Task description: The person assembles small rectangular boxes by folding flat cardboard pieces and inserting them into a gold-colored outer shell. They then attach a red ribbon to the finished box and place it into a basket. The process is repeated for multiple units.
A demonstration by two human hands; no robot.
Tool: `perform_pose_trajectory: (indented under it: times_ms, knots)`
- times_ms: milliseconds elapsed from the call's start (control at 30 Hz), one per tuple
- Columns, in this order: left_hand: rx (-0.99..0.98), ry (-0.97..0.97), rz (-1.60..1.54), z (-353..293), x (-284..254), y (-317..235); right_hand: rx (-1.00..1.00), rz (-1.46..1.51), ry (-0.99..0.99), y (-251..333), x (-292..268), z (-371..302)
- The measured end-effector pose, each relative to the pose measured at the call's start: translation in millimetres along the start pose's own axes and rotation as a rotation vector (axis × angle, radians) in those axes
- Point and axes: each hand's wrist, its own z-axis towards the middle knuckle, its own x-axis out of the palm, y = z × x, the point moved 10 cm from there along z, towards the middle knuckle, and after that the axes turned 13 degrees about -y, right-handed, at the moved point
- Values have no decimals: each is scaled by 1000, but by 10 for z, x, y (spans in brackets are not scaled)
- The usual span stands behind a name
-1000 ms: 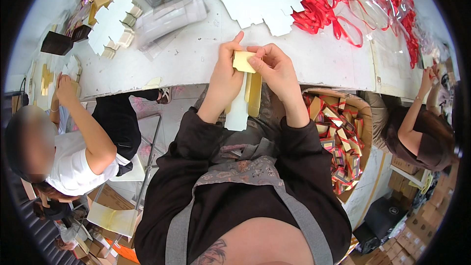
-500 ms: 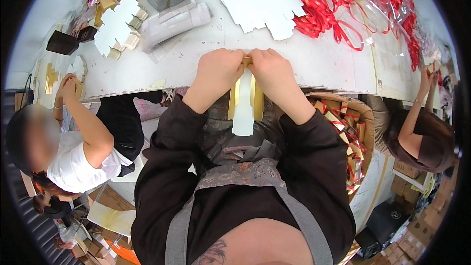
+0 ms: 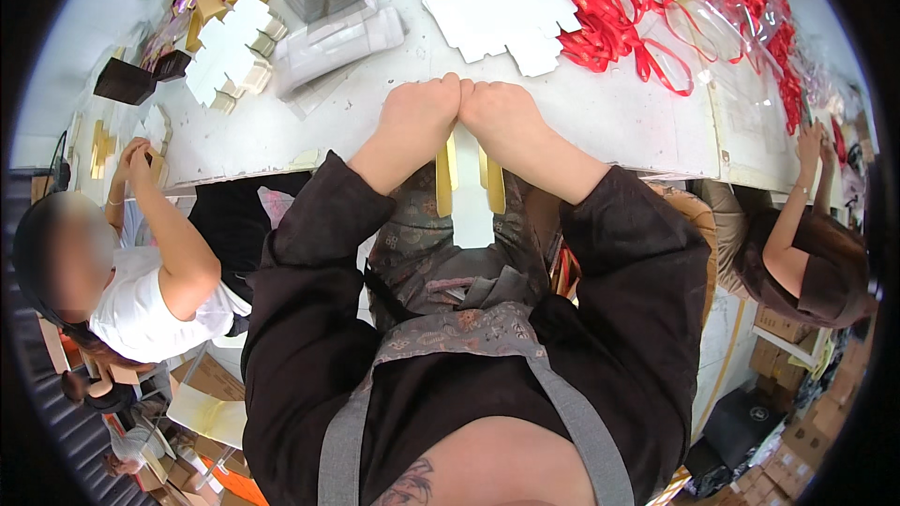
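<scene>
Left hand point(image 3: 419, 112) and right hand point(image 3: 502, 112) fisted side by side at table point(image 3: 619, 112) edge, apparently pinching gold-and-white card point(image 3: 469, 192) hanging below it, white cutouts point(image 3: 502, 5) beyond.

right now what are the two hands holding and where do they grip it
Both the left hand and the right hand grip the top end of a white and gold card piece, which hangs down below the table edge.

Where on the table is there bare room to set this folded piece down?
Bare table lies right of the hands, below the red ribbons. A smaller strip lies left of them, below the grey sleeves. The far edge is crowded: white die-cut blanks, ribbons, boxes.
</scene>
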Motion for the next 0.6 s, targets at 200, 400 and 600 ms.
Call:
perform_pose_trajectory:
  times_ms: [200, 400, 600]
  knots:
    - [-420, -87, -55, 12, -250, 541, 217, -64, -195, -234, -466, 262]
    - [-854, -281, -439, -496, -274, 602, 830, 565, -676, -279, -507, -539]
    - [-590, -183, -316, -442, -324, 4, 782, 838, -582, -316, -256, -487]
